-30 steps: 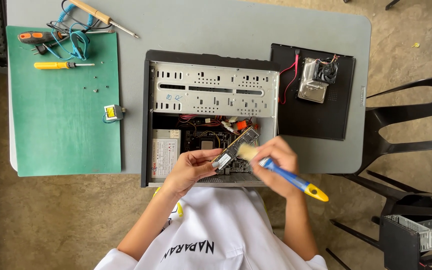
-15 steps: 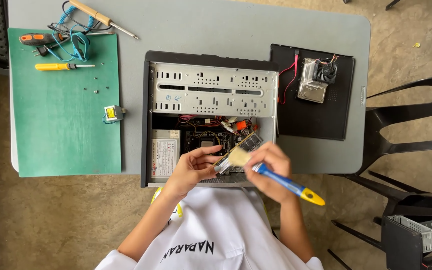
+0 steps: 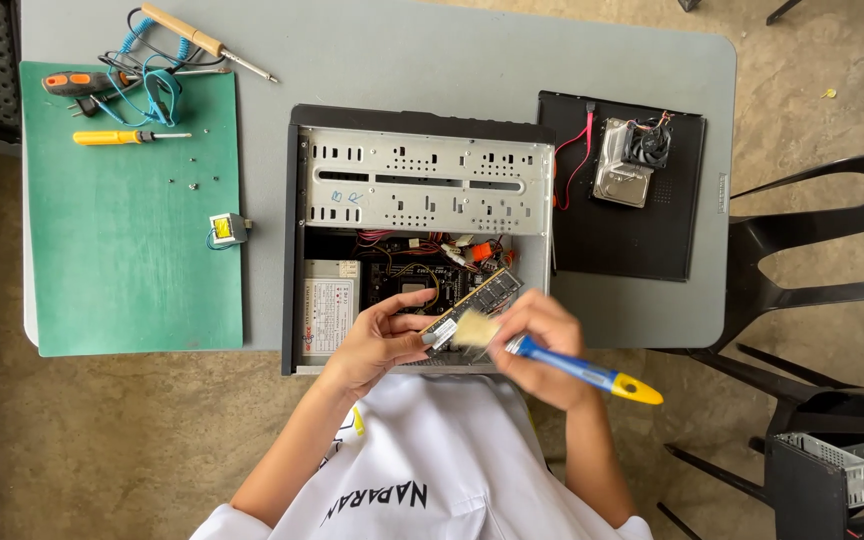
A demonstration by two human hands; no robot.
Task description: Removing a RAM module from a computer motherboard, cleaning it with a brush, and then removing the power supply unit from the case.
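Over the open computer case (image 3: 422,180), the left hand (image 3: 377,345) pinches a memory module (image 3: 474,305) palm-up; the right hand (image 3: 542,345), fingers curled, grips a blue-handled brush (image 3: 577,367) whose bristles touch it.

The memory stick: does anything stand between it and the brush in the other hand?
Nothing visible does. The left hand holds the memory stick above the open computer case, and the bristles of the brush in the right hand already lie on it.

Bare forearms here, both hands, left hand (image 3: 377,345) and right hand (image 3: 544,345), ungloved, no rings or watch showing; a white short-sleeved shirt (image 3: 432,460) with dark lettering across the chest and a small yellow patch at one side
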